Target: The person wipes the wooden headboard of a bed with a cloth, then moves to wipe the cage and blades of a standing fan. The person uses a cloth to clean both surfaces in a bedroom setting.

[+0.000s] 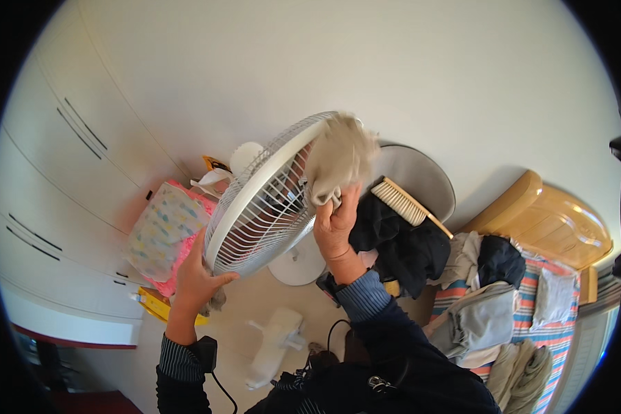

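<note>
A white wire fan grille [269,202], a domed cage with a thick rim, is held tilted up before me. My left hand [199,282] grips its lower left edge, thumb across the rim. At the upper right of the cage, my right hand [339,222] holds a beige cloth [341,155], slightly blurred, against the wires. Below the grille, the round white fan base [297,261] is partly hidden. On the floor lies a white plastic fan part [277,346].
Black clothing [409,248] and a wooden-handled bristle brush [403,202] rest on a grey chair [419,171] at the right. Beyond is a bed with a striped sheet [546,305] and folded clothes. White cabinets [57,181] and a pink bundle [176,238] stand left.
</note>
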The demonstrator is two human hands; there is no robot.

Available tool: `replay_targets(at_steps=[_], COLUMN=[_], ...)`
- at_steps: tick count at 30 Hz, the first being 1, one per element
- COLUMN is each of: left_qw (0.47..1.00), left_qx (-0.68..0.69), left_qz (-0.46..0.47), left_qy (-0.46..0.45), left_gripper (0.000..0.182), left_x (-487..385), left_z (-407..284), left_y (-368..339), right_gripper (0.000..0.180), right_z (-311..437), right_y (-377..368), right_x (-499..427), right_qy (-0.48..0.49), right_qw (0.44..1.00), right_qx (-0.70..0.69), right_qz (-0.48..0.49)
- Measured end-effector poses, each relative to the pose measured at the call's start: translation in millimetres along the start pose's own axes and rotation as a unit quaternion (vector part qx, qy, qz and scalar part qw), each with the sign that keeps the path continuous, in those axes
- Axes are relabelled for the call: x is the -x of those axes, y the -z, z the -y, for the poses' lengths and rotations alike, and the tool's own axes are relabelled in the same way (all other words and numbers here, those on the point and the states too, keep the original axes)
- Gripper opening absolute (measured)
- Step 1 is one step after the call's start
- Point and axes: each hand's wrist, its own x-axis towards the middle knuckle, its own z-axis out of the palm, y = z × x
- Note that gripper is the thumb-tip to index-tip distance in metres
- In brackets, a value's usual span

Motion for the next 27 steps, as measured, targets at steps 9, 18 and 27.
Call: replay_targets(at_steps=[9, 18, 27], left_qw=[0.995, 0.995, 0.995], left_qx=[0.037, -0.024, -0.02], left_qz=[0.028, 0.041, -0.002], left_qy=[0.087, 0.088, 0.099], left_gripper=[0.095, 0.093, 0.086], left_x=[10.6, 8.7, 6.9], left_z=[-13.0, -29.6, -22.5], left_y=[1.0, -3.4, -10.4], right_gripper=[0.028, 0.032, 0.058], right_z=[-83.3, -35.9, -86.0], right_y=[42.9, -1.8, -23.9], right_x=[67.3, -58.2, 50.4], right_qy=[-0.445, -0.045, -0.536], right_qw=[0.866, 0.985, 0.75], right_qx=[-0.193, -0.158, -0.359], right_qz=[-0.121, -0.054, -0.146])
